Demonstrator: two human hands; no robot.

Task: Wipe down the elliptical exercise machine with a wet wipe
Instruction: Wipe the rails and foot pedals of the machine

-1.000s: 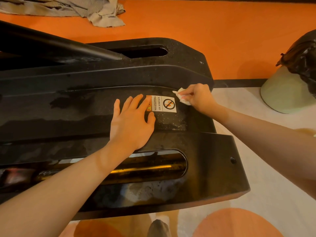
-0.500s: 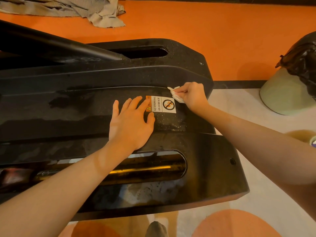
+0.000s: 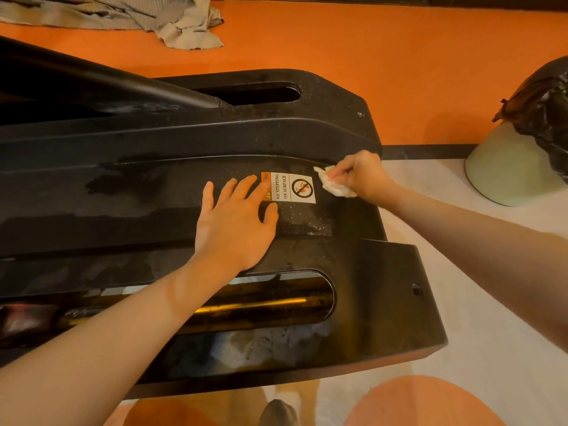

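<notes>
The right hand [image 3: 359, 176] pinches the crumpled wipe [image 3: 333, 184] against the machine [image 3: 384, 287], just right of the flat, spread left hand [image 3: 236, 222].

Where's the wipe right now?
In the head view, the wipe is pinched in the right hand, pressed on the black machine cover just right of the warning sticker.

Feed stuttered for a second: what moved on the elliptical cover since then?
The right hand, pinching the wet wipe, slid up toward the curved ridge, then back down right of the warning sticker. The left hand stayed flat on the black cover, fingertips on the sticker's edge.
</notes>
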